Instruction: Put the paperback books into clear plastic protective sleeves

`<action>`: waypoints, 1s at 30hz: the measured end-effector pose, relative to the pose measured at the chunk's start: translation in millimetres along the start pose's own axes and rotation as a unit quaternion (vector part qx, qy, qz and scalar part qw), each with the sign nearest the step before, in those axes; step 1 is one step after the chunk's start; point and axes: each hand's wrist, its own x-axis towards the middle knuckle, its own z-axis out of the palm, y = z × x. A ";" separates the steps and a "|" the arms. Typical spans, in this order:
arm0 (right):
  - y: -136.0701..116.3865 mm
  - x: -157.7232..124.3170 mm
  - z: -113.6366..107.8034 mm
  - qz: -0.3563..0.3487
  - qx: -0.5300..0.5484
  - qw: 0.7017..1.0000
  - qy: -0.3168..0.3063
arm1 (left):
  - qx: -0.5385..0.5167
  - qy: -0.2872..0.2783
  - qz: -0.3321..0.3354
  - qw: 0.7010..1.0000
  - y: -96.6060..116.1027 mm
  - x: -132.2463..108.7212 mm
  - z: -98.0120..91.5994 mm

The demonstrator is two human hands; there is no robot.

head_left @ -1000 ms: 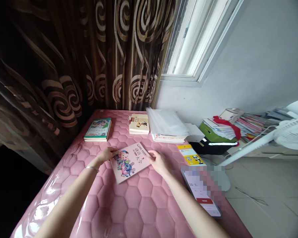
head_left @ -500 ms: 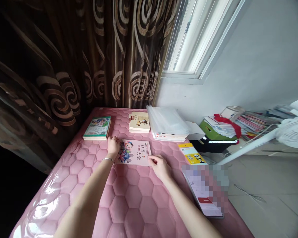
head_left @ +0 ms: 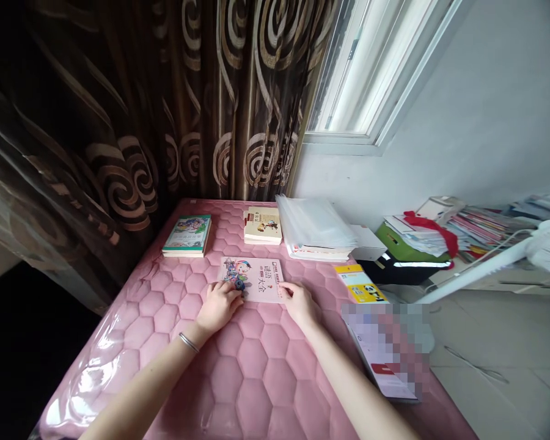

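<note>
A thin pink picture book (head_left: pixel 256 278) with cartoon figures lies flat on the pink quilted table (head_left: pixel 256 366), squared to the table's edge. My left hand (head_left: pixel 219 307), a bracelet on its wrist, rests on the book's near left corner with the fingers curled down onto the cover. My right hand (head_left: pixel 299 300) touches the book's near right corner, fingers bent against its edge. Neither hand lifts the book.
A green book (head_left: pixel 187 234) and a beige book (head_left: pixel 263 225) lie at the table's back. A stack of clear sleeves (head_left: pixel 314 227) sits to their right. A yellow booklet (head_left: pixel 360 285) and a phone (head_left: pixel 387 360) lie along the right edge. A dark curtain (head_left: pixel 142 110) hangs behind.
The pink book was turned from a tilt to lie square and pushed a little farther back. My left hand moved from its far left corner to its near left corner.
</note>
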 end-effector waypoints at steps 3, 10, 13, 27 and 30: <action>-22.3 -13.7 7.8 -0.070 -0.074 0.992 0.072 | 0.021 -0.002 0.022 1.000 10.6 -6.6 2.4; -62.3 -37.1 35.4 -0.188 -0.117 0.974 -0.052 | 0.072 0.016 0.040 0.996 17.4 2.3 11.1; -58.9 -32.9 40.5 -0.190 -0.135 0.971 -0.061 | 0.076 0.017 0.053 0.996 15.9 2.7 10.7; -14.5 -20.7 4.8 -0.210 -0.124 0.969 -0.037 | 0.100 0.005 0.048 0.994 -27.9 -14.3 -18.5; 0.5 -19.6 -5.1 -0.188 -0.138 0.972 -0.025 | 0.086 0.017 0.023 0.996 -38.5 -19.5 -21.6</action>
